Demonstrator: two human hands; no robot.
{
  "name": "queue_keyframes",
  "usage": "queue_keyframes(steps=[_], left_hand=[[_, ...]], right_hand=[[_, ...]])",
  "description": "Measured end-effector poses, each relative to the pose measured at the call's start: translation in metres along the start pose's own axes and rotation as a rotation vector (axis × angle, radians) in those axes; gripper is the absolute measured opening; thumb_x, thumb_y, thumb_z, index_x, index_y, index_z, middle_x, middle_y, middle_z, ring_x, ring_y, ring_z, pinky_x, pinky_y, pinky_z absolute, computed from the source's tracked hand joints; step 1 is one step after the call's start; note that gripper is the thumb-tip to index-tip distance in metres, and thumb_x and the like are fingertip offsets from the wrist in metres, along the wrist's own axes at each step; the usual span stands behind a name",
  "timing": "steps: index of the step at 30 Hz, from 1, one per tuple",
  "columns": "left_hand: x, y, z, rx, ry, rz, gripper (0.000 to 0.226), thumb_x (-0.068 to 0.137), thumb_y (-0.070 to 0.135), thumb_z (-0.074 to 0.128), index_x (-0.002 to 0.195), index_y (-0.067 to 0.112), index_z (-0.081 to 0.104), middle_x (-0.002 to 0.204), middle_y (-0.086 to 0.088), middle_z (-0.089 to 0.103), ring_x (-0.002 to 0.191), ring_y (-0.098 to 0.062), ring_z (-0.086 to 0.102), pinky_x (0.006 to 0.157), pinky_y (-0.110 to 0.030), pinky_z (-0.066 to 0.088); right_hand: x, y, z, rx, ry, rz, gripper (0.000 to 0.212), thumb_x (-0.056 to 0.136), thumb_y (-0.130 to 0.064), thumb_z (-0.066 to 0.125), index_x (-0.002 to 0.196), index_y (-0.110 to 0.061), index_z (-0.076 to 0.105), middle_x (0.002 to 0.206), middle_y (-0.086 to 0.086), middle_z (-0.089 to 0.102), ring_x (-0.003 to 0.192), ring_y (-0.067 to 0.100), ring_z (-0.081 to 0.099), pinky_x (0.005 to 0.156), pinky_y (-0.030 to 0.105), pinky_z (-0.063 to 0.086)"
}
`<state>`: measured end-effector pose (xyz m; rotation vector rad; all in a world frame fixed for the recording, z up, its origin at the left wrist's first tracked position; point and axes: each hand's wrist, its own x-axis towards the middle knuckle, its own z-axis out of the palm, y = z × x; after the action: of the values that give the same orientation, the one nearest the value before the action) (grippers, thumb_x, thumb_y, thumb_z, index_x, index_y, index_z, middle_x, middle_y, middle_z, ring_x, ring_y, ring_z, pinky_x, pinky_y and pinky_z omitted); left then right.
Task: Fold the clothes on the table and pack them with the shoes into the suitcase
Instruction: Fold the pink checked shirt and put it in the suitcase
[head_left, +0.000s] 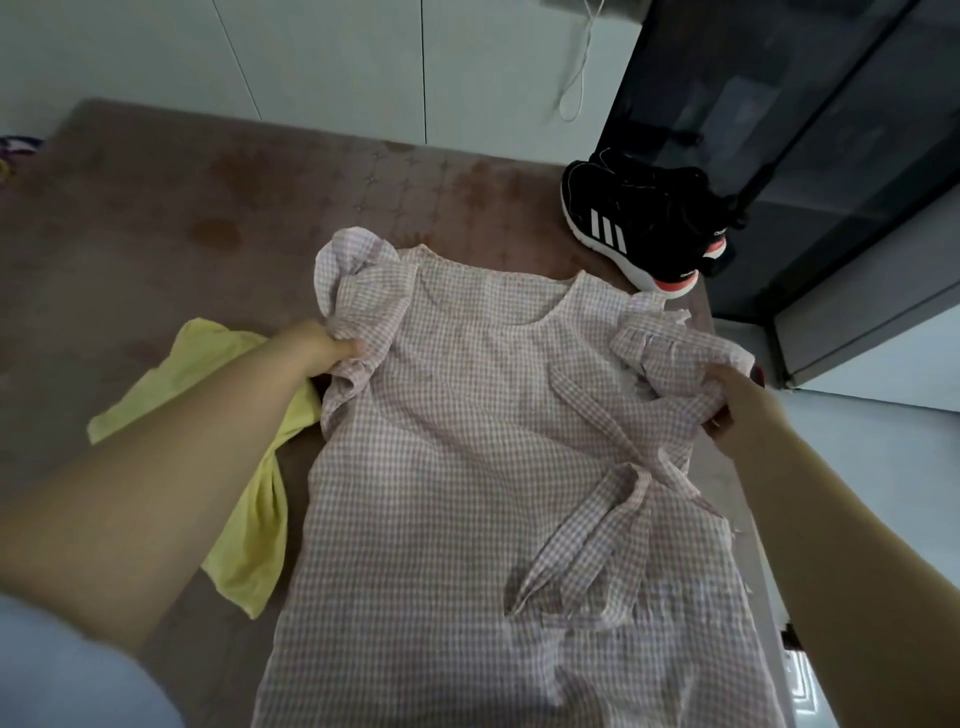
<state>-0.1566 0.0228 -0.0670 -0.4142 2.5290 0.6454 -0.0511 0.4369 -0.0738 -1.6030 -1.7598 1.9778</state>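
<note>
A pink-and-white checked dress (467, 467) lies flat on the brown table (156, 208), neckline away from me, with its sash loose across the right side. My left hand (324, 345) grips the ruffled left sleeve. My right hand (737, 402) grips the bunched right sleeve and sash near the table's right edge. A yellow garment (244, 519) lies crumpled to the left, partly under my left forearm and the dress. A pair of black sneakers (639, 218) with white stripes and coral heels stands at the far right corner. No suitcase is in view.
A dark glass-fronted cabinet (805, 130) stands right behind the sneakers. White cupboard doors (337, 62) run along the back, with a white cord (576, 78) hanging down. The table's right edge drops to a pale floor (883, 467).
</note>
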Motion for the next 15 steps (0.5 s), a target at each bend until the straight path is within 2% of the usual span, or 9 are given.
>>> queue_keyframes(steps=[2, 5, 6, 7, 9, 10, 12, 14, 15], left_hand=[[0.000, -0.003, -0.006, 0.031, 0.030, -0.023, 0.078, 0.083, 0.040, 0.065, 0.138, -0.005, 0.031, 0.145, -0.021, 0.035, 0.130, -0.035, 0.039, 0.102, -0.035, 0.033], [-0.001, -0.011, -0.017, -0.033, 0.203, 0.006, 0.058, 0.082, 0.030, 0.068, 0.124, -0.006, 0.050, 0.130, -0.025, 0.052, 0.117, -0.038, 0.050, 0.094, -0.039, 0.041], [-0.005, -0.010, -0.020, -0.107, 0.316, 0.052, 0.045, 0.082, 0.022, 0.067, 0.116, -0.006, 0.055, 0.121, -0.025, 0.058, 0.110, -0.039, 0.055, 0.090, -0.041, 0.044], [-0.011, -0.007, -0.021, -0.182, 0.439, 0.116, 0.033, 0.082, 0.013, 0.063, 0.109, -0.005, 0.058, 0.112, -0.025, 0.061, 0.103, -0.040, 0.057, 0.085, -0.042, 0.046], [-0.031, 0.006, -0.019, -0.202, 0.614, 0.306, 0.027, 0.080, 0.001, 0.054, 0.106, -0.003, 0.060, 0.106, -0.025, 0.062, 0.099, -0.041, 0.056, 0.080, -0.041, 0.044], [-0.042, 0.015, -0.015, -0.151, 0.630, 0.418, 0.032, 0.079, -0.002, 0.051, 0.111, 0.000, 0.059, 0.109, -0.024, 0.060, 0.102, -0.040, 0.054, 0.082, -0.040, 0.043], [-0.062, 0.028, 0.007, 0.004, 0.476, 0.598, 0.050, 0.080, -0.002, 0.052, 0.129, 0.010, 0.050, 0.127, -0.018, 0.050, 0.114, -0.035, 0.047, 0.090, -0.036, 0.039], [-0.074, 0.030, 0.035, 0.237, 0.134, 0.651, 0.074, 0.083, 0.007, 0.058, 0.146, 0.018, 0.022, 0.144, -0.013, 0.030, 0.129, -0.031, 0.034, 0.102, -0.036, 0.033], [-0.077, 0.027, 0.048, 0.336, -0.045, 0.645, 0.084, 0.084, 0.014, 0.060, 0.149, 0.019, 0.007, 0.149, -0.012, 0.021, 0.134, -0.031, 0.027, 0.108, -0.038, 0.029]], right_hand=[[-0.020, -0.002, 0.006, -0.142, 0.025, -0.272, 0.015, 0.083, -0.018, 0.063, 0.095, -0.012, 0.057, 0.076, -0.001, 0.058, 0.080, 0.023, 0.058, 0.067, 0.031, 0.046], [-0.061, 0.004, 0.020, -0.594, -0.185, -0.739, 0.030, 0.086, -0.006, 0.055, 0.115, -0.013, 0.056, 0.079, -0.003, 0.060, 0.069, 0.017, 0.057, 0.057, 0.021, 0.046], [-0.073, 0.009, 0.026, -0.727, -0.311, -0.871, 0.038, 0.085, -0.001, 0.055, 0.121, -0.011, 0.055, 0.090, 0.000, 0.063, 0.075, 0.016, 0.057, 0.065, 0.017, 0.048], [-0.075, 0.018, 0.030, -0.881, -0.415, -0.993, 0.043, 0.083, 0.002, 0.055, 0.124, -0.008, 0.054, 0.106, 0.005, 0.064, 0.091, 0.018, 0.058, 0.080, 0.016, 0.046], [-0.075, 0.040, 0.038, -1.248, -0.510, -1.093, 0.052, 0.083, -0.001, 0.055, 0.134, -0.008, 0.046, 0.139, 0.008, 0.047, 0.127, 0.024, 0.042, 0.108, 0.028, 0.029], [-0.073, 0.051, 0.039, -1.385, -0.527, -1.072, 0.056, 0.085, -0.005, 0.053, 0.139, -0.012, 0.039, 0.148, 0.005, 0.036, 0.137, 0.023, 0.030, 0.114, 0.032, 0.018], [-0.070, 0.065, 0.039, -1.541, -0.545, -0.998, 0.059, 0.089, -0.016, 0.049, 0.144, -0.018, 0.029, 0.154, -0.001, 0.022, 0.142, 0.019, 0.018, 0.116, 0.034, 0.005], [-0.069, 0.070, 0.037, -1.597, -0.556, -0.947, 0.060, 0.090, -0.027, 0.050, 0.144, -0.021, 0.026, 0.155, -0.003, 0.021, 0.142, 0.018, 0.019, 0.115, 0.032, 0.006], [-0.068, 0.070, 0.035, -1.584, -0.558, -0.934, 0.059, 0.090, -0.031, 0.051, 0.143, -0.023, 0.028, 0.153, -0.002, 0.027, 0.140, 0.018, 0.025, 0.115, 0.032, 0.010]])
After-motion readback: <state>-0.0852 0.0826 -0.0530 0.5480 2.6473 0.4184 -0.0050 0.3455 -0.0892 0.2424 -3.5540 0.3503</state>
